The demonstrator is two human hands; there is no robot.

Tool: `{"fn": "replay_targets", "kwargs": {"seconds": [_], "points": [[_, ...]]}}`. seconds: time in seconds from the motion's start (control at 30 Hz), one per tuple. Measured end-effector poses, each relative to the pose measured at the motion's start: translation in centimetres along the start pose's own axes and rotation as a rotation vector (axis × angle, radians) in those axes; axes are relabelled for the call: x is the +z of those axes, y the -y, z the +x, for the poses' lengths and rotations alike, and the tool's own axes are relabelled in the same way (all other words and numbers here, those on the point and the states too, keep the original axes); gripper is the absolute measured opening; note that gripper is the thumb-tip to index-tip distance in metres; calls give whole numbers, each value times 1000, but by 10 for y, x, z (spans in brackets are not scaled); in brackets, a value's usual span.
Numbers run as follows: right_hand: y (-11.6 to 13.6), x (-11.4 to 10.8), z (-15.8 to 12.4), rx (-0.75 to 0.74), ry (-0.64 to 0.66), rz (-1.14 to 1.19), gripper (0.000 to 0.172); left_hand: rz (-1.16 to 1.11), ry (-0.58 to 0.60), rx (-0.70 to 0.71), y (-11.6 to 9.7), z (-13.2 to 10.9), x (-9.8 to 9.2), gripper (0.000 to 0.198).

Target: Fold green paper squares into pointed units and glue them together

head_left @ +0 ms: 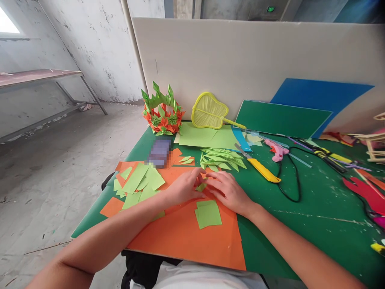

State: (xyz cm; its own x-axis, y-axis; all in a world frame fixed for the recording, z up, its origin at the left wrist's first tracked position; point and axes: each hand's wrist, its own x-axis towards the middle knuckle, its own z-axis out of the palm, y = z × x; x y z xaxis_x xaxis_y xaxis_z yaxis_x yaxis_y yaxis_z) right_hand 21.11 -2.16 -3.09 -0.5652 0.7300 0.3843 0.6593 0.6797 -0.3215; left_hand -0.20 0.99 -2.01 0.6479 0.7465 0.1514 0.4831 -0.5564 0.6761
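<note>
Over an orange sheet (192, 237), my left hand (187, 185) and my right hand (226, 190) meet, fingers bent around a small piece of green paper (201, 187). Most of that piece is hidden by the fingers. Just below my hands lies a short stack of green paper squares (208, 214). More loose green squares (140, 180) are scattered left of my left forearm, with some orange pieces (112, 206) among them. Beyond my fingertips sits a pile of folded green paper pieces (222, 158).
A green and orange folded-paper ring (164, 114) stands at the back left beside a yellow fan (209, 110). To the right lie a yellow utility knife (264, 170) with its blade out and a pink glue gun (276, 150) with a black cord. A blurred rectangle (160, 152) lies left.
</note>
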Motion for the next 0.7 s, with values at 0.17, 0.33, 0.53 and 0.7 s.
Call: {"fn": "replay_targets", "kwargs": {"seconds": [0.17, 0.33, 0.53, 0.7], "points": [[2, 0, 1, 2, -45, -2, 30, -2, 23, 37, -6, -2, 3, 56], [1, -2, 1, -4, -99, 8, 19, 8, 5, 42, -6, -2, 1, 53], [-1, -3, 0, -8, -177, 40, 21, 133, -62, -93, -7, 2, -3, 35], [-2, -3, 0, -20, -158, 46, 21, 168, -25, -95, -10, 2, -2, 23]]}}
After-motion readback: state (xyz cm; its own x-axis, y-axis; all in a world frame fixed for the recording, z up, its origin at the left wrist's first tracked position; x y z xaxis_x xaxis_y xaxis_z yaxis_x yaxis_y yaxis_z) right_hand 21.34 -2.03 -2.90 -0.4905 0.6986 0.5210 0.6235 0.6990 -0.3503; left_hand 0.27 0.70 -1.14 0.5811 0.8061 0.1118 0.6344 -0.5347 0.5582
